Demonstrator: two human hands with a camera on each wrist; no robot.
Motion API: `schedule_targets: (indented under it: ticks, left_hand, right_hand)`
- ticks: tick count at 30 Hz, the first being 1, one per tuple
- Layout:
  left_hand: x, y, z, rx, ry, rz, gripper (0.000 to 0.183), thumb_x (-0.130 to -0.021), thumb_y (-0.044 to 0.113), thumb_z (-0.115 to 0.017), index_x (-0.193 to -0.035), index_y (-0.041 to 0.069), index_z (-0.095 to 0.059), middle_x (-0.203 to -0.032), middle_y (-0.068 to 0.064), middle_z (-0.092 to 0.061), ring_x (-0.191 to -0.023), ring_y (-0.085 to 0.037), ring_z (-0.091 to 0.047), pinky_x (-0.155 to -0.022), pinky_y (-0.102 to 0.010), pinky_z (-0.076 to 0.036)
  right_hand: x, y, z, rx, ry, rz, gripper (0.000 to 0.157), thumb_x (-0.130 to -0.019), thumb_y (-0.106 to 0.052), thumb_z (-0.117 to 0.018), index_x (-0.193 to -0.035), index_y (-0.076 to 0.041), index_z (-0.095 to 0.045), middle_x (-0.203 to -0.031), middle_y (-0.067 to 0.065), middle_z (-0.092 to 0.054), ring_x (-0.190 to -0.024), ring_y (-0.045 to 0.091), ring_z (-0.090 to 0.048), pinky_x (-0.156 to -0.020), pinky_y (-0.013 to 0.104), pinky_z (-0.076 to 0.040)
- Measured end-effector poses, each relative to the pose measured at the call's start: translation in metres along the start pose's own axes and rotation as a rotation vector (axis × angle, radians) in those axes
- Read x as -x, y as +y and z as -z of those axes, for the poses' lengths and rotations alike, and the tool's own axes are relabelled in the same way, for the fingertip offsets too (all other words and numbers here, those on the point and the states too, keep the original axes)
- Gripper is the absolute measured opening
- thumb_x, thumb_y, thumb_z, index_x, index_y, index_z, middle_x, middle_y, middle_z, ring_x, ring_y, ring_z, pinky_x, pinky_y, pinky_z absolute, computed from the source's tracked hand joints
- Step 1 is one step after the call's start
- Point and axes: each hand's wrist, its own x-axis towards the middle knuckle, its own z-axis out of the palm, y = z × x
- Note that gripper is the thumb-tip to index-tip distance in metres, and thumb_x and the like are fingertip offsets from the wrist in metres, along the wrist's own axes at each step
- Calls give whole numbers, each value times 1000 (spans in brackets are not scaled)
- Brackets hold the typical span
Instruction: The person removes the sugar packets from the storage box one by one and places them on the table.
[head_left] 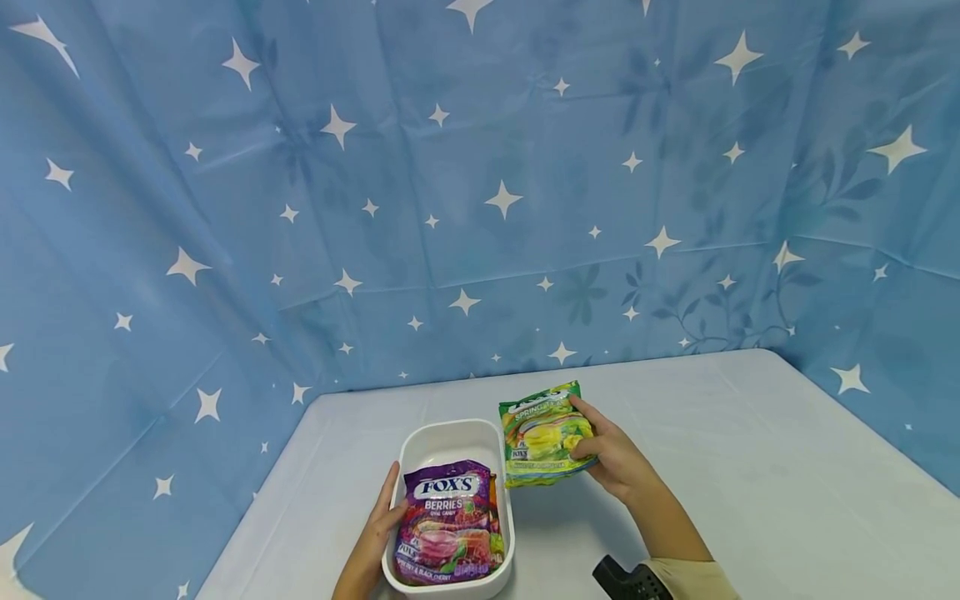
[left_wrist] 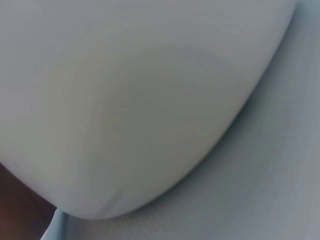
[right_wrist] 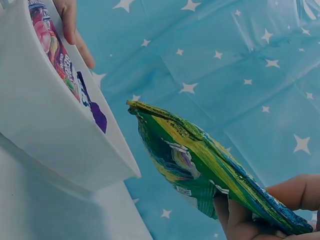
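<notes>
A green and yellow candy bag [head_left: 543,437], printed FOX'S, is in my right hand [head_left: 618,458], pinched along its right edge. It is raised just right of a white plastic tub [head_left: 457,590]. From the right wrist view, the green bag [right_wrist: 195,160] appears side-on, with fingers and thumb on both its faces. Inside the tub lies a purple FOX'S Berries bag [head_left: 446,521]; part of an orange and green package [head_left: 495,533] peeks out beside it. My left hand [head_left: 375,533] grips the tub's left wall, thumb over the rim. The tub's outside [left_wrist: 150,110] fills most of the left wrist view.
The tub stands on a white-covered table [head_left: 735,442]. A blue curtain with white stars [head_left: 480,250] hangs behind the table and along its sides. A black device [head_left: 633,579] is strapped at my right wrist, beside a beige sleeve [head_left: 690,577].
</notes>
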Motion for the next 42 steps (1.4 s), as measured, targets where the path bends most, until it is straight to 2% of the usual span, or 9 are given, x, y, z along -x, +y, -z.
schedule_targets:
  ticks: [6,18,24,36,42]
  left_hand:
    - [0,1,-1,-2,11,-9,68,-96,22,-38,-147,15,7,-151,-16,17,-135,-41,20,-102,-65,13]
    - [0,1,0,10,7,-8,69,-96,25,-39,-147,16,7,-151,-15,17,-135,-41,20,-102,-64,13]
    - [1,0,0,4,15,-23,68,-95,22,-39,-147,16,4,-152,-15,15,-136,-40,18,-103,-64,12]
    - [0,-1,0,-2,30,-5,68,-96,24,-39,-147,17,4,-152,-14,14,-136,-41,18,-103,-65,11]
    - [0,0,-1,-4,37,7,68,-96,25,-40,-147,17,4,-152,-14,14,-136,-41,18,-103,-65,10]
  right_hand:
    - [0,-1,2,-4,51,-7,92,-72,17,-42,-148,-19,-4,-152,19,3,-125,30,-29,-79,20,-47]
    - [-4,3,2,75,122,-33,91,-70,15,-43,-148,-16,-9,-152,20,-4,-122,30,-31,-79,22,-44]
    - [-6,7,2,136,138,-50,91,-68,15,-43,-148,-14,-10,-151,22,-4,-123,32,-30,-83,23,-42]
    - [-11,16,1,292,163,-66,91,-65,13,-45,-147,-9,-14,-150,24,-12,-124,35,-35,-83,26,-43]
    - [-11,19,1,347,159,-82,90,-64,13,-45,-147,-9,-16,-148,25,-17,-117,31,-41,-79,26,-43]
